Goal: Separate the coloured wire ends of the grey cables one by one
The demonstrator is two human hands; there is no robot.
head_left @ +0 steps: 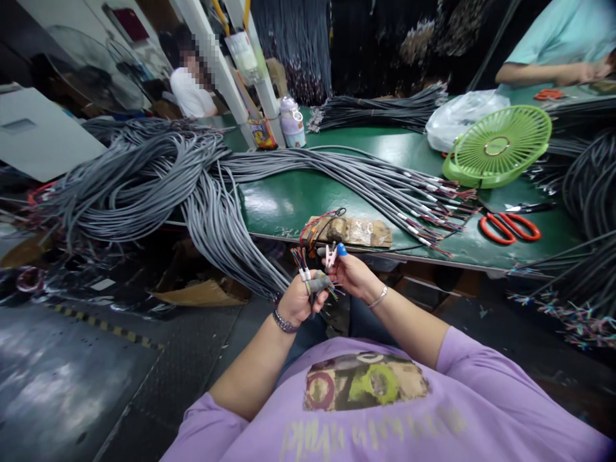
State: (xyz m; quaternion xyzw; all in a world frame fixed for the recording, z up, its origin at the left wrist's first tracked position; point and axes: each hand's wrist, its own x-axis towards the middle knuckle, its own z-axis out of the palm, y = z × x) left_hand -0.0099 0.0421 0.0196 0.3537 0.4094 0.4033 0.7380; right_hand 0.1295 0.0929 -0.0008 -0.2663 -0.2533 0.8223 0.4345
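My left hand [297, 300] is closed around grey cable ends [317, 283]. Coloured bare-ended wires [299, 258] fan out above its fingers, and more thin wires show at its right side. My right hand [360, 277], with a blue cover on one fingertip, is almost touching the left. Between its thumb and finger is a small pale pink clip [330, 255]. Just beyond both hands, a taped wooden block [363, 231] with red and black leads lies at the table's edge. Fingers partly hide where wires and clip meet.
Grey cables [158, 173] lie heaped on the green table [269, 202], some hanging over its edge. Orange-handled scissors [510, 228], a green fan [498, 146], a plastic bag [464, 115] and a bottle [292, 122] stand around. A co-worker's arm [539, 74] is at upper right.
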